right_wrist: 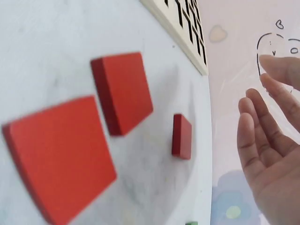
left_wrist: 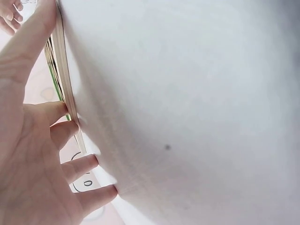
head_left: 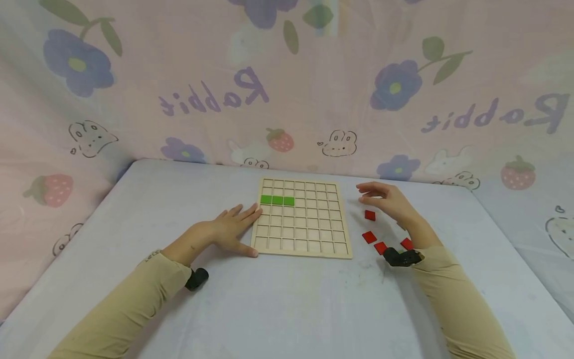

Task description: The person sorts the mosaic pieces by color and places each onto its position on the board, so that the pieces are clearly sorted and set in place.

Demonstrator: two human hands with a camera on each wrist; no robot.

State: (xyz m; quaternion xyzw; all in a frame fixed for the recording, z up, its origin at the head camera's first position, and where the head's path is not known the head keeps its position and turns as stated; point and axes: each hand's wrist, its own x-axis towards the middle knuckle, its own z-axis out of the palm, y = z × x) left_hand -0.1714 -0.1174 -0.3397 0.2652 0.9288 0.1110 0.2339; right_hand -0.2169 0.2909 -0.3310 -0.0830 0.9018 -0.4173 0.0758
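Observation:
A pale wooden grid board lies on the table, with three green square tiles side by side in one row at its left. Spread flat, my left hand touches the board's left edge with thumb and fingertips; the left wrist view shows them along the board's side. Above the table, right of the board, hovers my right hand, its fingers loosely bent. Nothing shows between thumb and fingers in the right wrist view. Beneath and nearer lie several red square tiles, large in the right wrist view.
A bit of green shows on the table by the red tiles, mostly out of the right wrist view. Black wrist devices are worn on both arms. A patterned cloth hangs behind the white table.

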